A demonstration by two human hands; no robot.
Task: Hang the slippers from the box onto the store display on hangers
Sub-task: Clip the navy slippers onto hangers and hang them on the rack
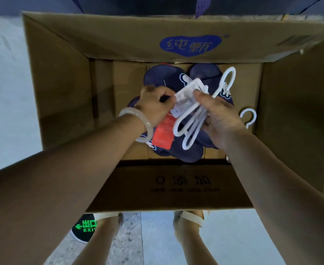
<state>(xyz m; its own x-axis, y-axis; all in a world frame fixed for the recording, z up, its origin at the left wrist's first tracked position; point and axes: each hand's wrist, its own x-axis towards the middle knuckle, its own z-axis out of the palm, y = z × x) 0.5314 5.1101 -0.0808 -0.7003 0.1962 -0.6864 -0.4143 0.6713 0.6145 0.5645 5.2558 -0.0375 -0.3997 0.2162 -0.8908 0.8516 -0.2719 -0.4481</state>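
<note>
An open cardboard box (61,104) stands on the floor below me. Several navy slippers (163,77) lie on its bottom. Over them my right hand (220,119) grips a white plastic hanger (191,123), its hook pointing up and to the right. My left hand (155,104), with a pale bangle on the wrist, pinches the white paper tag (186,96) next to the hanger. A red card tag (164,132) hangs under my left wrist. Another white hanger hook (250,117) lies at the box's right wall.
The box's flaps stand open on all sides; the far flap bears a blue logo (190,44). My feet in sandals (191,217) stand just before the box on a grey floor, beside a round green exit marker (84,227). Dark fabric hangs beyond the box.
</note>
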